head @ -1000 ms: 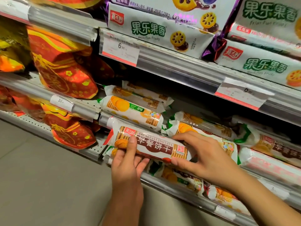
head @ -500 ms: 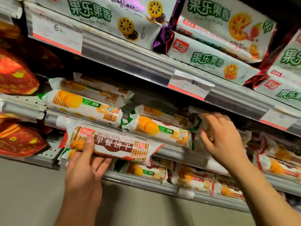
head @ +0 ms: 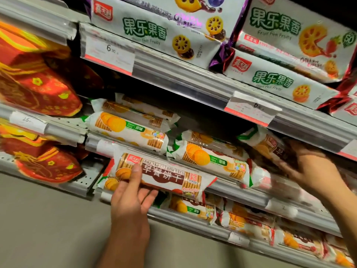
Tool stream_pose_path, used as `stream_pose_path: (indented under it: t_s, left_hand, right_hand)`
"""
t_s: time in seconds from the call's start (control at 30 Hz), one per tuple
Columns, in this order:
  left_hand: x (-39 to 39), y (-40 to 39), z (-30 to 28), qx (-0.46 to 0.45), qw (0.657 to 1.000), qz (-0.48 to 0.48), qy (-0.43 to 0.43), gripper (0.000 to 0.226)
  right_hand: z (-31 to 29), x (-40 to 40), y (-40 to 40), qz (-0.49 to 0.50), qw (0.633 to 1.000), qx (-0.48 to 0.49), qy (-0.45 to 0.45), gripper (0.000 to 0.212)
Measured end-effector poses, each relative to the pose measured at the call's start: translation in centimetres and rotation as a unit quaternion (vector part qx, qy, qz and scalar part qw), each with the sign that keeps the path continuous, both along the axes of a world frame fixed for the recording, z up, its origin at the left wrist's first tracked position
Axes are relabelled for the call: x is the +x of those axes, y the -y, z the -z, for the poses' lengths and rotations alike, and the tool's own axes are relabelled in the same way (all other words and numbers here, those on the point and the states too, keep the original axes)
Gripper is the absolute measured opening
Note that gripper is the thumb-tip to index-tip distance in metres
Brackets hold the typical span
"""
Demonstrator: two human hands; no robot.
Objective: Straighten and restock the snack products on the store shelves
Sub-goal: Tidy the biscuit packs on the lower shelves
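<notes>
Lying lengthwise along the middle shelf rail [head: 241,187] at lower centre of the frame, the breakfast biscuit pack [head: 164,176] is pinched at its left end by the left hand [head: 131,202], thumb on the face and fingers curled beneath. Its free right end points toward the right hand [head: 313,171], which reaches a motion-blurred pack [head: 264,145] at right; whether those fingers grip it cannot be told. Judged nearer, the left hand would seat the pack.

Left hand [head: 133,192] reaches toward 12 o'clock, thumb over, fingers [head: 147,198] beneath; right hand [head: 311,169], blurred, seemingly curled, reaches toward 10 o'clock.
</notes>
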State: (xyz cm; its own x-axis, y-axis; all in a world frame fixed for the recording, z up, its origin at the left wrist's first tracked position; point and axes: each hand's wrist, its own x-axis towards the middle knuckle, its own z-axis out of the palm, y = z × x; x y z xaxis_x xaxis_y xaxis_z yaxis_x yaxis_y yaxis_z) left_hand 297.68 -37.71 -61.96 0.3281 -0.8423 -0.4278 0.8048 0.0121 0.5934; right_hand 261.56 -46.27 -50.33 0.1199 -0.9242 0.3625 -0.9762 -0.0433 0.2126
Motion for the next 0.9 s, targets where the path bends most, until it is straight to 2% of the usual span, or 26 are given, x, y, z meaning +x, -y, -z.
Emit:
stream_pose_path:
  t_s: [0.07,0.17,0.23,0.37,0.43,0.57,0.7,0.83,0.9]
  left_hand:
    - [0.0,-0.1,-0.2,-0.005,1.0,-0.003,-0.007,0.038]
    - [-0.1,-0.3,-0.7,-0.004,1.0,-0.007,-0.008,0.038]
    - [-0.3,-0.4,-0.9,0.006,1.0,-0.018,-0.012,0.037]
    - [-0.5,-0.5,-1.0,0.016,0.999,-0.033,-0.021,0.021]
    - [-0.8,-0.6,-1.1,0.019,0.999,-0.036,-0.023,0.02]
    - [-1.0,-0.9,-1.3,0.022,0.998,-0.046,-0.023,0.022]
    - [-0.6,-1.3,-1.5,0.03,0.998,-0.044,-0.019,0.026]
    - [-0.2,-1.6,-1.6,0.03,0.998,-0.048,-0.003,0.034]
    - [-0.1,-1.7,-1.5,0.019,0.999,-0.043,0.013,0.039]
  right_hand:
    - [0.0,2.9,0.0,-0.04,0.997,-0.051,0.035,0.052]
    - [0.1,8.2,1.2,-0.12,0.99,-0.066,0.025,0.044]
    - [0.0,12.7,2.4,-0.135,0.99,-0.026,0.01,0.039]
    - [0.1,21.9,4.5,-0.244,0.965,0.072,0.055,0.054]
    - [0.7,25.6,5.9,-0.277,0.958,0.052,0.055,0.053]
    - [1.9,30.7,7.6,-0.28,0.957,0.031,0.063,0.052]
    - [1.8,30.6,7.2,-0.331,0.938,0.049,0.091,0.045]
    - [1.6,26.1,2.6,-0.422,0.893,0.032,0.154,0.036]
    - [2.0,23.4,0.0,-0.435,0.885,0.051,0.158,0.034]
